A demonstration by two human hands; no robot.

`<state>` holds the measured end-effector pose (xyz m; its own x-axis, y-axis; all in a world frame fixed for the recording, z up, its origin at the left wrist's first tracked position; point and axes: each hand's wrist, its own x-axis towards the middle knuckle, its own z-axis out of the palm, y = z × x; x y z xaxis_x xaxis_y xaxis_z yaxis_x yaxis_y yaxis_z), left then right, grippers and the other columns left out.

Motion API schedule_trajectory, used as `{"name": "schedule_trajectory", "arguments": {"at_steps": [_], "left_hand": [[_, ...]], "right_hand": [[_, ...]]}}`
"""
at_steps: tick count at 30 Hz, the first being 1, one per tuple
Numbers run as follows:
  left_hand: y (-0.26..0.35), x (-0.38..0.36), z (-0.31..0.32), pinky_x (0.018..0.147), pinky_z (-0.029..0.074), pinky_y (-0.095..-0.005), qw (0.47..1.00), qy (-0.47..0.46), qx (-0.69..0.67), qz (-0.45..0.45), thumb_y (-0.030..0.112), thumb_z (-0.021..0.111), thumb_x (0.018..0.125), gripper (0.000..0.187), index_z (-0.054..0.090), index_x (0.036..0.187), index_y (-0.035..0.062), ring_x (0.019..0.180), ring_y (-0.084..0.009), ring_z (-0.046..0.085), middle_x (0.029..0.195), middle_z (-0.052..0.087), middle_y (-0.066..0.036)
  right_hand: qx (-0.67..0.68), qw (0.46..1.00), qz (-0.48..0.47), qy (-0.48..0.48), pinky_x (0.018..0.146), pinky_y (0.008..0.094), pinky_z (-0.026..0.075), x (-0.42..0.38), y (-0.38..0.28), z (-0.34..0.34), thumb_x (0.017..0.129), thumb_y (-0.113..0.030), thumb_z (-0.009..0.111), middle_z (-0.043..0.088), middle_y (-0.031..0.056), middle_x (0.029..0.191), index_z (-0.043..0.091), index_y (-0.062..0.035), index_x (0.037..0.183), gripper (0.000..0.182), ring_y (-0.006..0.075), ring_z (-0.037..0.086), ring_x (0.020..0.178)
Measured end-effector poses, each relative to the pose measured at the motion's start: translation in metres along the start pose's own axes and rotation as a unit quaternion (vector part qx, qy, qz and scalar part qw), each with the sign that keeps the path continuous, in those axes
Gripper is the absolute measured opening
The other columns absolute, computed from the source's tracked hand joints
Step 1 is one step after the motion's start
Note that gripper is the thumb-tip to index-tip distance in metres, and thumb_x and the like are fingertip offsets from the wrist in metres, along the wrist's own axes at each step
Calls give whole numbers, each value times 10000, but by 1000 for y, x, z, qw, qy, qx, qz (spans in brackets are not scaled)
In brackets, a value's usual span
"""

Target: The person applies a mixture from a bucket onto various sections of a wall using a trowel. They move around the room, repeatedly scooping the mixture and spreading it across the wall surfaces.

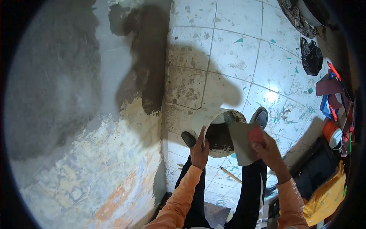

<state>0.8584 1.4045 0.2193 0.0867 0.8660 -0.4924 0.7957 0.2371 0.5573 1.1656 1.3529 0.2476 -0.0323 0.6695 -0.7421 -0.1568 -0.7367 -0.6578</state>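
My left hand [199, 152] grips the near-left rim of a whitish bucket [199, 117], which leans so its mouth faces me. Dark grey wet-looking material [218, 136] lies inside it. In my right hand [269, 152], fingers wrap around the red handle of a plastering trowel [239, 147]. Its flat, grey rectangular blade overlaps the right side of the bucket's mouth in this view. The bucket is between my two feet, in front of my legs.
A wall [57, 84], part dark grey plaster and part flaking paint, rises at left. Debris dots the white tile floor [232, 53]. A stick [230, 174] lies below the bucket. At right are a black plastic bag [311, 56], a red-orange roll [330, 129] and a yellow cloth [324, 198].
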Motion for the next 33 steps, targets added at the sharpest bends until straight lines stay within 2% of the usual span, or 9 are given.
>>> {"name": "schedule_trajectory", "arguments": {"at_steps": [6, 10, 14, 16, 19, 21, 24, 29, 33], "left_hand": [[87, 5, 16, 602, 514, -426, 994, 9, 73, 78, 39, 627, 956, 683, 498, 1604, 209, 574, -339, 648, 757, 690, -219], [153, 6, 38, 649, 581, -418, 991, 28, 95, 92, 8, 634, 950, 663, 542, 1576, 207, 712, -352, 752, 1032, 766, -237], [181, -1, 70, 546, 516, -384, 971, 31, 128, 199, 42, 673, 916, 740, 482, 1619, 173, 570, -234, 667, 847, 749, -105], [196, -7, 83, 521, 500, -370, 969, 13, 138, 205, 38, 694, 915, 753, 471, 1623, 166, 543, -223, 635, 745, 664, -70], [208, -4, 101, 514, 494, -371, 971, 38, 57, 229, 33, 707, 914, 750, 479, 1617, 158, 517, -216, 597, 698, 592, -50], [211, -5, 103, 541, 506, -371, 970, 22, 71, 232, -4, 687, 908, 729, 505, 1600, 137, 534, -211, 610, 715, 630, -67], [209, -2, 99, 551, 503, -367, 963, 21, 109, 246, -41, 671, 898, 717, 535, 1582, 126, 528, -195, 594, 701, 642, -70], [182, 13, 74, 474, 456, -347, 948, 71, 210, 227, 50, 698, 923, 696, 542, 1583, 205, 479, -160, 563, 618, 583, -9], [158, 33, 61, 612, 555, -392, 949, 100, 154, 257, 36, 611, 949, 674, 508, 1601, 167, 605, -259, 657, 928, 764, -136]], "right_hand": [[-12, 999, 15, 37, 796, 423, 549, 22, 13, -3, 1007, -127, 660, 700, 188, 1019, 577, -3, 1226, 266, 313, 708, 924], [-256, 960, 1, 115, 771, 587, 561, 55, 6, -9, 1006, -68, 579, 713, 280, 1105, 523, -10, 1213, 222, 504, 681, 1016], [-333, 929, -36, 158, 865, 568, 575, 90, 46, -16, 945, -61, 606, 727, 246, 1153, 522, -40, 1397, 461, 486, 682, 1099], [-327, 892, -257, 176, 929, 493, 576, 95, 72, -17, 947, -77, 614, 728, 238, 1142, 485, -38, 1482, 552, 476, 681, 1097], [148, 975, -70, 148, 1009, 406, 538, 112, 129, 7, 1022, -203, 621, 676, 171, 1254, 468, -5, 1472, 515, 324, 658, 1164], [514, 849, -45, 114, 1046, 360, 505, 119, 171, 14, 1065, -232, 632, 583, 105, 1367, 458, 2, 1455, 488, 191, 568, 1231], [300, 944, -44, 127, 1049, 360, 511, 120, 175, 6, 1053, -110, 617, 600, 107, 1364, 457, -2, 1464, 454, 198, 583, 1224], [352, 933, -4, 77, 849, 323, 608, 90, 47, -19, 1016, -43, 625, 676, 86, 1223, 573, -10, 1372, 361, 180, 663, 1029], [155, 985, 35, 72, 689, 318, 610, 56, 0, -40, 998, -78, 699, 663, 36, 1124, 619, -50, 1299, 313, 133, 652, 915]]}}
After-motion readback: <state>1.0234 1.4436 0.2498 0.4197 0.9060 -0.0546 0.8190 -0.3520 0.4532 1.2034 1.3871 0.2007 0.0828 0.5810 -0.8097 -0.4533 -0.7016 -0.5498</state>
